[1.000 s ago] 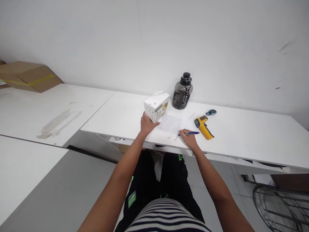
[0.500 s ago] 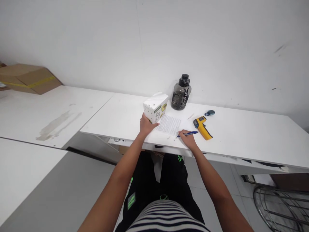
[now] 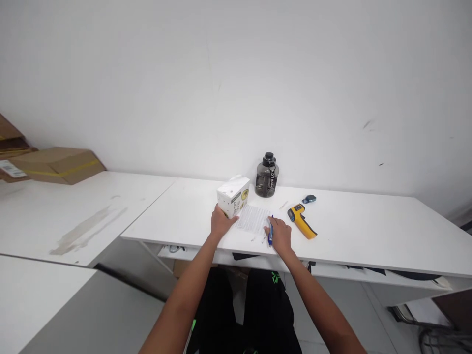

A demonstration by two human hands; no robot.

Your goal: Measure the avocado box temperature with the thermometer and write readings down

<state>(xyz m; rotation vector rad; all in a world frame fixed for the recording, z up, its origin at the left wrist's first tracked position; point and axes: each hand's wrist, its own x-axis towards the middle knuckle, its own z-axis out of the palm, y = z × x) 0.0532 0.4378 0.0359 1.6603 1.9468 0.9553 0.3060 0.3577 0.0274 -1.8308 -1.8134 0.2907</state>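
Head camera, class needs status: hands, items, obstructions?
Left hand holding white box. Right hand holding blue pen. Printed sheet between hands. Yellow pistol-shaped device beside right hand.

2 bare arms before me, left forearm and right forearm slanting inward, left hand cupped, thumb stretched toward the other, right hand back upward, fingers bent forward, hands near but apart.

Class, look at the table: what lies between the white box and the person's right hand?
In the head view, a printed sheet lies between the white box and the right hand, which holds a blue pen.
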